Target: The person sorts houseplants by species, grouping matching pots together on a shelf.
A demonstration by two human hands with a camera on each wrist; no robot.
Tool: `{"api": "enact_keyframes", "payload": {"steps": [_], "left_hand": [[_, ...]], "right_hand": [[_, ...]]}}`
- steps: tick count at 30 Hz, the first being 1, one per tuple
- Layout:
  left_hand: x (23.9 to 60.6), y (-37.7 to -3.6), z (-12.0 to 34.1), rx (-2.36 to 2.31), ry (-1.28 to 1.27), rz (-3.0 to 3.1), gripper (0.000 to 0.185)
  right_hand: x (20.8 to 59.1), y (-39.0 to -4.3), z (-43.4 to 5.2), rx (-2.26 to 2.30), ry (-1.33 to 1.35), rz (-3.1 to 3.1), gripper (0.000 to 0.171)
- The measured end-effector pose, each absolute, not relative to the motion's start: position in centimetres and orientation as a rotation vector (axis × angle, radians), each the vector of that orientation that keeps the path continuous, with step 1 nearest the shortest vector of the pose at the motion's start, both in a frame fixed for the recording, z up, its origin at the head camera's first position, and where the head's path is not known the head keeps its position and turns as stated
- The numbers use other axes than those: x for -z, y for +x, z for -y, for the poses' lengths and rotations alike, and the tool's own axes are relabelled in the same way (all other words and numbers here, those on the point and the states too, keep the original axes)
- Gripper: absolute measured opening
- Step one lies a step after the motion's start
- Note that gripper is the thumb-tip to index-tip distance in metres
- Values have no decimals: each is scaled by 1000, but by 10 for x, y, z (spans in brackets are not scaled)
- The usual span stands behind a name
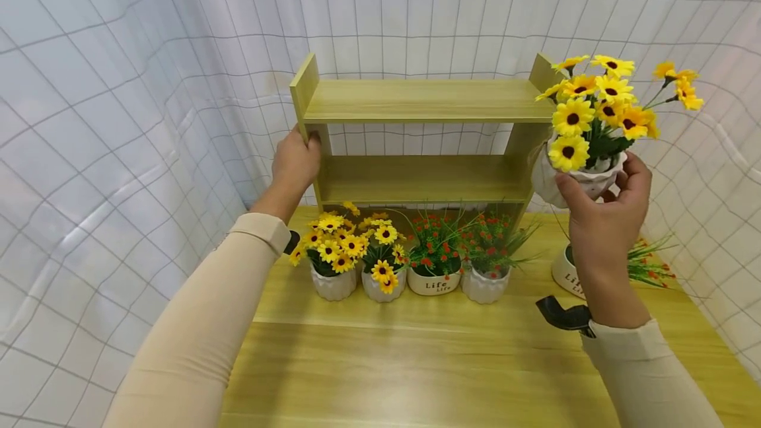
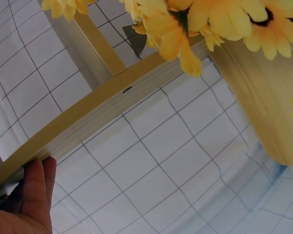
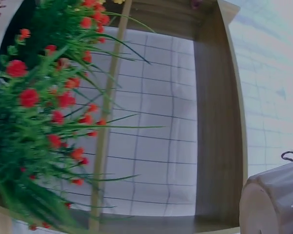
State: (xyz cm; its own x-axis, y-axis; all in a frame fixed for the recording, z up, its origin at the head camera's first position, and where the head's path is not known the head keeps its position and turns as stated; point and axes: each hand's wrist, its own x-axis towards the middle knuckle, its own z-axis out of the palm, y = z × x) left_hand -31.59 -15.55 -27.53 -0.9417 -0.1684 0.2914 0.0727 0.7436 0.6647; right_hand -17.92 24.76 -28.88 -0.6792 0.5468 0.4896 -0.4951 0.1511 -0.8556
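Presently: right hand [image 1: 603,213] raised beside the shelf's right upright, fingers and thumb curled round a white pot of yellow sunflowers [image 1: 579,180], pot held clear of the table, blooms level with the top board. Left hand [image 1: 295,162] gripping the left upright of the wooden shelf [image 1: 422,101] just under the top board, fingers wrapped round the front edge.

Left wrist view: fingers [image 2: 36,187] pressed against the pale edge of the upright, seen from below; a small screw hole visible in the wood; yellow petals at the top of frame. Not visible from the head view.

Right wrist view: only the lower corner of the held pot [image 3: 278,197], ribbed and white; hand itself out of frame. Shelf's right upright seen edge-on, red-flowered greenery [image 3: 44,112] close to the lens.

Below and between the hands, on the wooden table [image 1: 416,362]: row of four white pots against the shelf's base, two sunflower pots [image 1: 351,263] nearer the left hand, two red-flower pots [image 1: 454,259] nearer the right. Behind the right wrist: another white pot [image 1: 567,273] with lettering, red flowers leaning away to the right.

Backdrop: white gridded cloth [image 1: 119,117] on all sides.
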Motion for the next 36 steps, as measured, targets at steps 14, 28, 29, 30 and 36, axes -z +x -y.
{"api": "enact_keyframes", "payload": {"steps": [14, 28, 29, 30, 36], "left_hand": [[275, -316, 153, 1012, 63, 2607, 45], [276, -317, 155, 1004, 68, 2604, 43], [275, -316, 156, 1011, 69, 2603, 42], [275, -316, 156, 1020, 71, 2602, 42], [275, -315, 156, 1030, 78, 2603, 42]], "right_hand": [[242, -220, -224, -1809, 112, 1433, 68], [229, -249, -210, -1837, 91, 1483, 73], [227, -250, -208, -1840, 90, 1486, 73], [226, -251, -206, -1840, 94, 1491, 73], [219, -259, -197, -1819, 103, 1500, 69]]}}
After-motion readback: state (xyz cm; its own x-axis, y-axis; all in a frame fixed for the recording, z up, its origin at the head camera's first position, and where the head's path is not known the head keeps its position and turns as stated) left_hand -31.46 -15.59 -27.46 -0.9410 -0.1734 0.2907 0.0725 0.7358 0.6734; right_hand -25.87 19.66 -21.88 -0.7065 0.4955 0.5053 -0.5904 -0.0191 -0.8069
